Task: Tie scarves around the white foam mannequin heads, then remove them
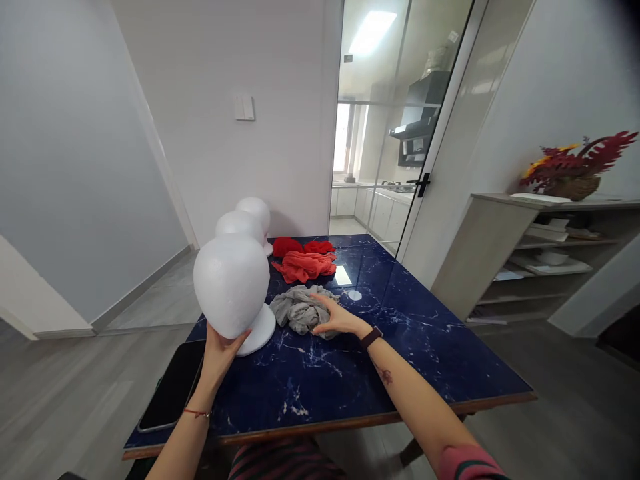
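Nearest to me is a white foam mannequin head (231, 280) on a round base, seen from behind. My left hand (221, 347) wraps round its neck, with the thumb showing on the right side. A crumpled grey scarf (299, 310) lies just right of that base. Over its right part reaches my right hand (340, 317), open, thumb and fingers apart; whether the fingertips touch the cloth I cannot tell. Behind the near head stand a second foam head (241, 223) and a third foam head (256, 210).
On the dark blue marbled table (360, 360), a coral-red cloth (306, 265) and brighter red cloths (287, 247) lie farther back. A black tablet (173, 387) rests at the left edge. Beyond are a glass door (385, 133) and a shelf unit (505, 213).
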`<state>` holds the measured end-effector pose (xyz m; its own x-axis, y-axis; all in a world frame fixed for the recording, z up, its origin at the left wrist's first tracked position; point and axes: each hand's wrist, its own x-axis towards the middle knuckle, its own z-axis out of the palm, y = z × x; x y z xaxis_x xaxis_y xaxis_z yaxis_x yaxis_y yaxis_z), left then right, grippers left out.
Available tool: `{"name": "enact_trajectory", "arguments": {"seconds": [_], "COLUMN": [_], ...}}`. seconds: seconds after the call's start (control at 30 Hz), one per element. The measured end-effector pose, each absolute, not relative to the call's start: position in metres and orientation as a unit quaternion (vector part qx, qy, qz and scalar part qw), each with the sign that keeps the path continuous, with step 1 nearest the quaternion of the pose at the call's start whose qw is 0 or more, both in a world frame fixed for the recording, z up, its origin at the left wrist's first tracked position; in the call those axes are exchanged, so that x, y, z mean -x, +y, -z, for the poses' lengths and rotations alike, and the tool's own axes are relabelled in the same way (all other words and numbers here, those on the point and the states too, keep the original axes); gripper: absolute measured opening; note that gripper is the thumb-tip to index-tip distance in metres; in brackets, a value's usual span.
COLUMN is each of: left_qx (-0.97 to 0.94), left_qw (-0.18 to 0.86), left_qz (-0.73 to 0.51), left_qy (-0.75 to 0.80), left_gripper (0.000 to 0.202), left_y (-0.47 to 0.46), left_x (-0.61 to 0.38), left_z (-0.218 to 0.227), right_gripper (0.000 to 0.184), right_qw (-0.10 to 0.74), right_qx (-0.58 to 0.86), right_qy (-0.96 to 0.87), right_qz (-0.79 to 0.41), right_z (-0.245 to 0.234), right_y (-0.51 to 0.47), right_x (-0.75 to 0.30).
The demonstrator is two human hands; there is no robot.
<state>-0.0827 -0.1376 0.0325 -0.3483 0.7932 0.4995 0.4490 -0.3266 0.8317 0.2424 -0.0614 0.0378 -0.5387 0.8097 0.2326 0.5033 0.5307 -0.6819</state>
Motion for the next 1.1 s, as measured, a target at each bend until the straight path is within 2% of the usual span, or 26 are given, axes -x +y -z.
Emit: {"name": "enact_trajectory", "arguments": {"seconds": [0.07, 0.13, 0.3, 0.37, 0.5, 0.57, 0.7, 0.8, 0.9, 0.97, 1.03, 1.1], "left_qx": [-0.558, -0.564, -0.579, -0.573, -0.569, -0.576, -0.591, -0.593, -0.589, -0.579, -0.545, -0.494], "left_qw": [0.114, 0.096, 0.128, 0.156, 0.178, 0.175, 0.163, 0.147, 0.139, 0.137, 0.105, 0.026], "left_qz": [-0.585, -0.571, -0.562, -0.57, -0.569, -0.564, -0.542, -0.516, -0.515, -0.525, -0.538, -0.564], "left_qy": [0.577, 0.588, 0.576, 0.568, 0.566, 0.565, 0.575, 0.601, 0.607, 0.608, 0.635, 0.662], "left_gripper": [0.093, 0.098, 0.091, 0.086, 0.082, 0.084, 0.082, 0.079, 0.08, 0.081, 0.079, 0.07], "left_y": [-0.137, -0.136, -0.137, -0.14, -0.142, -0.141, -0.138, -0.137, -0.14, -0.149, -0.166, -0.188], "left_x": [0.086, 0.089, 0.088, 0.085, 0.084, 0.086, 0.091, 0.091, 0.09, 0.087, 0.078, 0.061], "left_z": [-0.029, -0.024, -0.023, -0.027, -0.028, -0.025, -0.019, -0.022, -0.029, -0.034, -0.035, -0.034], "right_gripper": [0.1, 0.1, 0.093, 0.081, 0.046, 0.042, 0.049, 0.051, 0.055, 0.069, 0.087, 0.097], "right_qw": [0.305, 0.317, 0.245, 0.217, 0.175, 0.183, 0.244, 0.288, 0.216, 0.169, 0.158, 0.186], "right_qx": [0.37, 0.386, 0.434, 0.47, 0.556, 0.585, 0.636, 0.619, 0.559, 0.538, 0.511, 0.462], "right_qy": [-0.824, -0.825, -0.856, -0.849, -0.809, -0.787, -0.731, -0.728, -0.792, -0.814, -0.826, -0.832], "right_qz": [-0.302, -0.266, -0.135, -0.102, -0.079, -0.069, -0.045, -0.064, -0.117, -0.139, -0.176, -0.245], "right_z": [-0.04, -0.039, -0.03, -0.03, -0.035, -0.036, -0.036, -0.036, -0.035, -0.036, -0.041, -0.046], "right_y": [-0.059, -0.058, -0.065, -0.069, -0.072, -0.071, -0.066, -0.061, -0.061, -0.063, -0.064, -0.062], "right_x": [-0.252, -0.253, -0.222, -0.209, -0.207, -0.217, -0.235, -0.237, -0.233, -0.235, -0.24, -0.248]}}
